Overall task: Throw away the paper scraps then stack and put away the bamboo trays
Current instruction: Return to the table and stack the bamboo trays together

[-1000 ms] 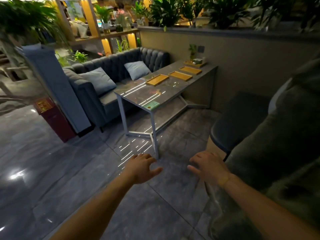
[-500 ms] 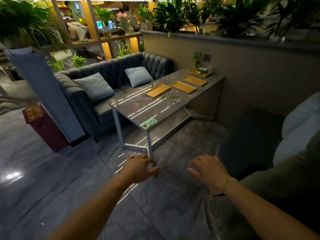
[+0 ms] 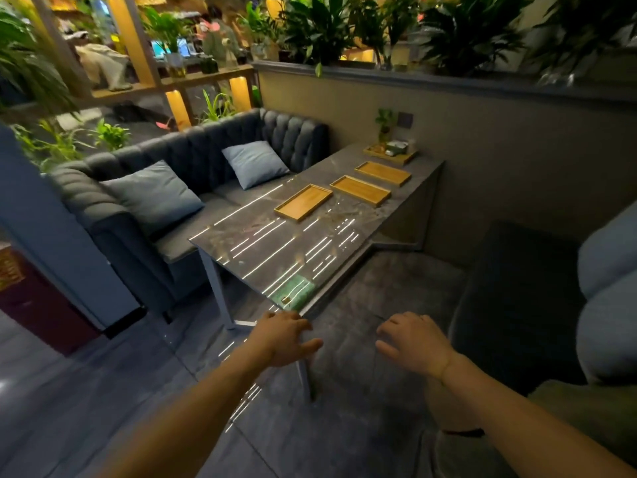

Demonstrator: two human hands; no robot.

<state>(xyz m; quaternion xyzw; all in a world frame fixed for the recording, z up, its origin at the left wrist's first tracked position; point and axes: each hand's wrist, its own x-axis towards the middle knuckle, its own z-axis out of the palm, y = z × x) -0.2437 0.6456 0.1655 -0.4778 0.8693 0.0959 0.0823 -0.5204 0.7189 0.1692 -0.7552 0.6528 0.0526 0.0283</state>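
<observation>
Three empty bamboo trays lie on a long grey marble table (image 3: pixel 262 250): a near tray (image 3: pixel 303 202), a middle tray (image 3: pixel 360 190) and a far tray (image 3: pixel 383 173). A fourth tray (image 3: pixel 390 155) at the wall end holds a small plant and a box. No paper scraps show in the trays from here. My left hand (image 3: pixel 286 338) hovers at the table's near corner, fingers apart, holding nothing. My right hand (image 3: pixel 412 343) is out beside it over the floor, also empty with fingers apart. Both hands are well short of the trays.
A green card (image 3: pixel 293 294) lies on the table's near end. A dark tufted sofa (image 3: pixel 193 160) with two blue cushions runs along the left side. A dark chair (image 3: pixel 520 305) stands on the right, a low wall with plants behind. A dark red box (image 3: pixel 38 305) stands at left.
I have walked closer to the table: it and the trays now appear larger and nearer. Both hands stay raised in front of me, open, now reaching the table's near corner.
</observation>
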